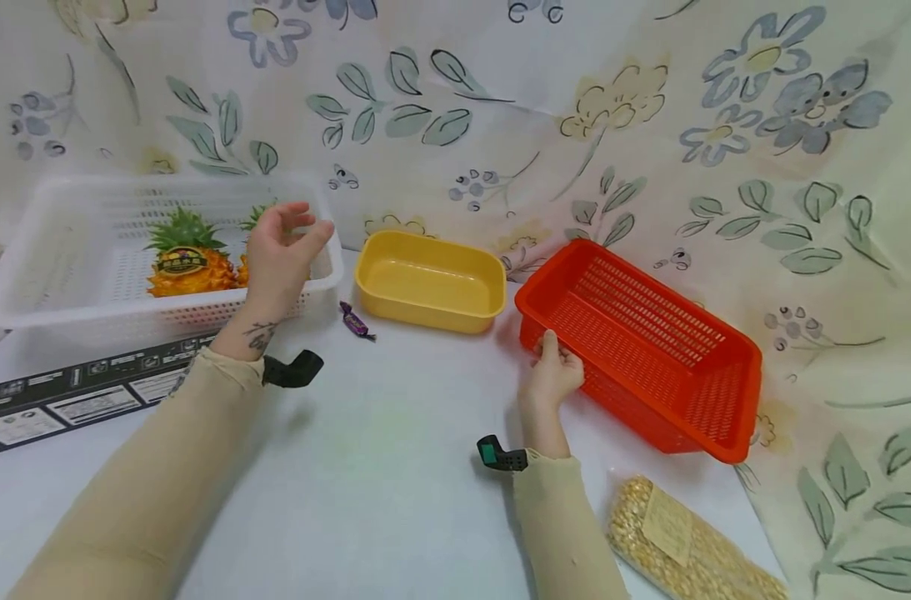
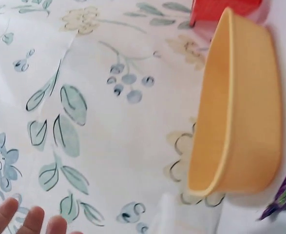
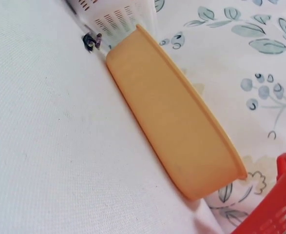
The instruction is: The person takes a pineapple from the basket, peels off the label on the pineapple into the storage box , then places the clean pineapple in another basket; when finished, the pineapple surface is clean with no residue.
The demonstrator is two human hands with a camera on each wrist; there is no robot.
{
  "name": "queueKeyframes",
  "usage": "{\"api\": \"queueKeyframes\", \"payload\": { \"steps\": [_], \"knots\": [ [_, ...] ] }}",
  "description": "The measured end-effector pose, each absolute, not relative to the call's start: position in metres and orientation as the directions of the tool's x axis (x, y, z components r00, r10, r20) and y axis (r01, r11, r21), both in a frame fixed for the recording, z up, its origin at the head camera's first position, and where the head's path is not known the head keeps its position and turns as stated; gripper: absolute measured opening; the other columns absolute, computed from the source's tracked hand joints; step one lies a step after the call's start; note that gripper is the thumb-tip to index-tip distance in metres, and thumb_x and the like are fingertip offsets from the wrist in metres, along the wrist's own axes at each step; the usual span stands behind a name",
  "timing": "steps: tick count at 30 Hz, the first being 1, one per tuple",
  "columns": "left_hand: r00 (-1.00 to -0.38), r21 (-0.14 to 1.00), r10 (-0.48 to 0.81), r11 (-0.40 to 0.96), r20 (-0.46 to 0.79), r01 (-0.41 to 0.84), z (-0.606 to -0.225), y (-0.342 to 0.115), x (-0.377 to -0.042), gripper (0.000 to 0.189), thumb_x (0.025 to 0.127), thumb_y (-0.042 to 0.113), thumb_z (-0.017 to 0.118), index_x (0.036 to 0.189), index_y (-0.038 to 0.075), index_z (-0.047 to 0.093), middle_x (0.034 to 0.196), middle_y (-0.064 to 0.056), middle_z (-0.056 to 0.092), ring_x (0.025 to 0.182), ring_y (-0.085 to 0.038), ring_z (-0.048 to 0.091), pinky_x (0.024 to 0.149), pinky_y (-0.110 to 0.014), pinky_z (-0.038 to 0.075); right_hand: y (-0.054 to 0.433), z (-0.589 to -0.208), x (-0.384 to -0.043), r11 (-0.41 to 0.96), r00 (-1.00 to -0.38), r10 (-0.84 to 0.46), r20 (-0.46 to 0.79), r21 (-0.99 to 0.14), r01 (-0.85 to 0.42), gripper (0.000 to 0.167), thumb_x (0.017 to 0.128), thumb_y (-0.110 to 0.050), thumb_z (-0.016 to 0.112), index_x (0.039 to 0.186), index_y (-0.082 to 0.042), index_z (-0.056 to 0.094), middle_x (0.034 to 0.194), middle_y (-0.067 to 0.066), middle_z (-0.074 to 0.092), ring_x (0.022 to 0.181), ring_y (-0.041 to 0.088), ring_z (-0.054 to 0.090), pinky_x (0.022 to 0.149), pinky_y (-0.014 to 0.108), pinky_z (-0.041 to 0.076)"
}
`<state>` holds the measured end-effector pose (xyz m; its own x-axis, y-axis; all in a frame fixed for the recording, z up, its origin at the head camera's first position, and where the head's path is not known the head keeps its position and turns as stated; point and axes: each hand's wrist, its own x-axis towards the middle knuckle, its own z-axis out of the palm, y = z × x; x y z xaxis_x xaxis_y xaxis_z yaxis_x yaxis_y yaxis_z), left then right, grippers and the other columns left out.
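Note:
My left hand (image 1: 284,250) is raised over the right end of a white slotted basket (image 1: 72,308), fingers loosely bent and nothing in them. In the left wrist view only its fingertips (image 2: 33,220) show. Inside that basket lie an orange pineapple (image 1: 188,258) with a green crown and a dark label, and a second one partly hidden behind my hand. My right hand (image 1: 551,379) grips the near-left rim of a red slotted basket (image 1: 650,333), thumb up at the edge and fingers curled under it. The red basket stands at an angle, with nothing in it.
Between the baskets stands a yellow tub (image 1: 432,287), a purple wrapped candy (image 1: 356,321) near its left end. A black-and-white printed strip (image 1: 87,392) lies before the white basket. A clear bag of yellow grains (image 1: 688,542) is at lower right. A floral cloth (image 1: 455,167) hangs behind.

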<state>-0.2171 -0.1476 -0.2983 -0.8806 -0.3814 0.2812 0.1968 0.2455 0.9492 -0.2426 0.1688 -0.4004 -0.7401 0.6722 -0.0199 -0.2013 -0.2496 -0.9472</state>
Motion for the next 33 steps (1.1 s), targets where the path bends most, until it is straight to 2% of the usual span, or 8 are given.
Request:
{"api": "queueKeyframes", "payload": {
  "steps": [5,13,16,19,23,25,26,33],
  "knots": [
    [-0.860,0.956,-0.473,0.286,0.192,0.056,-0.282,-0.159,-0.235,0.055,0.086,0.047,0.056,0.127,0.012,0.047,0.122,-0.005,0.047,0.104,-0.014,0.044,0.084,-0.027,0.043,0.171,-0.399,-0.243,-0.268,-0.740,0.671,-0.041,-0.944,-0.191,0.017,0.086,-0.018,0.065,0.088,-0.001,0.061,0.072,0.004,0.060,0.071,0.025,0.055,0.057,0.026,0.048],
    [-0.860,0.958,-0.510,0.241,-0.012,-0.156,-0.268,-0.177,-0.263,0.064,0.082,0.054,0.056,0.130,0.012,0.046,0.117,-0.001,0.047,0.095,-0.012,0.043,0.083,-0.029,0.041,0.174,-0.399,-0.242,-0.288,-0.741,0.667,-0.071,-0.943,-0.169,0.017,0.085,-0.022,0.067,0.085,-0.006,0.063,0.073,0.001,0.061,0.073,0.021,0.057,0.062,0.028,0.049],
    [-0.864,0.937,-0.496,0.257,-0.083,-0.238,-0.266,-0.183,-0.271,0.051,0.082,0.054,0.056,0.112,0.014,0.048,0.102,0.000,0.044,0.086,-0.013,0.040,0.079,-0.031,0.037,0.175,-0.399,-0.242,-0.294,-0.742,0.665,-0.084,-0.943,-0.157,0.019,0.085,-0.022,0.066,0.089,-0.004,0.063,0.075,0.001,0.061,0.074,0.020,0.057,0.063,0.028,0.049],
    [-0.865,0.898,-0.483,0.308,-0.136,-0.313,-0.267,-0.188,-0.276,0.058,0.082,0.054,0.054,0.120,0.012,0.044,0.106,-0.005,0.047,0.087,-0.018,0.044,0.081,-0.032,0.040,0.175,-0.399,-0.241,-0.296,-0.745,0.661,-0.090,-0.944,-0.148,0.019,0.086,-0.023,0.066,0.091,-0.004,0.062,0.076,0.001,0.061,0.074,0.020,0.056,0.064,0.028,0.049],
    [-0.864,0.829,-0.451,0.378,-0.223,-0.411,-0.269,-0.194,-0.279,0.087,0.082,0.052,0.053,0.146,0.004,0.019,0.143,-0.017,0.034,0.119,-0.028,0.043,0.103,-0.041,0.038,0.174,-0.398,-0.240,-0.284,-0.744,0.662,-0.088,-0.948,-0.140,0.017,0.085,-0.026,0.066,0.086,-0.009,0.063,0.076,0.001,0.061,0.072,0.017,0.056,0.063,0.028,0.048],
    [-0.865,0.797,-0.427,0.408,-0.265,-0.445,-0.271,-0.197,-0.279,0.087,0.082,0.051,0.052,0.146,0.002,0.019,0.145,-0.020,0.031,0.122,-0.032,0.042,0.104,-0.045,0.036,0.173,-0.398,-0.240,-0.285,-0.744,0.663,-0.089,-0.948,-0.141,0.017,0.085,-0.026,0.067,0.084,-0.010,0.063,0.076,0.001,0.061,0.071,0.016,0.055,0.062,0.027,0.047],
    [-0.867,0.789,-0.407,0.411,-0.289,-0.456,-0.272,-0.198,-0.278,0.088,0.082,0.051,0.052,0.146,0.002,0.017,0.150,-0.018,0.023,0.132,-0.034,0.031,0.108,-0.048,0.029,0.173,-0.398,-0.240,-0.286,-0.743,0.663,-0.088,-0.948,-0.143,0.017,0.085,-0.026,0.067,0.084,-0.010,0.063,0.076,0.002,0.060,0.070,0.016,0.055,0.061,0.027,0.047],
    [-0.865,0.746,-0.336,0.447,-0.372,-0.494,-0.274,-0.204,-0.271,0.081,0.083,0.048,0.054,0.144,0.004,0.026,0.150,-0.019,0.024,0.132,-0.038,0.029,0.109,-0.052,0.025,0.169,-0.396,-0.240,-0.304,-0.754,0.650,-0.093,-0.942,-0.146,0.016,0.086,-0.024,0.066,0.086,-0.008,0.062,0.074,0.000,0.060,0.073,0.021,0.055,0.055,0.020,0.045]
  ]
}}
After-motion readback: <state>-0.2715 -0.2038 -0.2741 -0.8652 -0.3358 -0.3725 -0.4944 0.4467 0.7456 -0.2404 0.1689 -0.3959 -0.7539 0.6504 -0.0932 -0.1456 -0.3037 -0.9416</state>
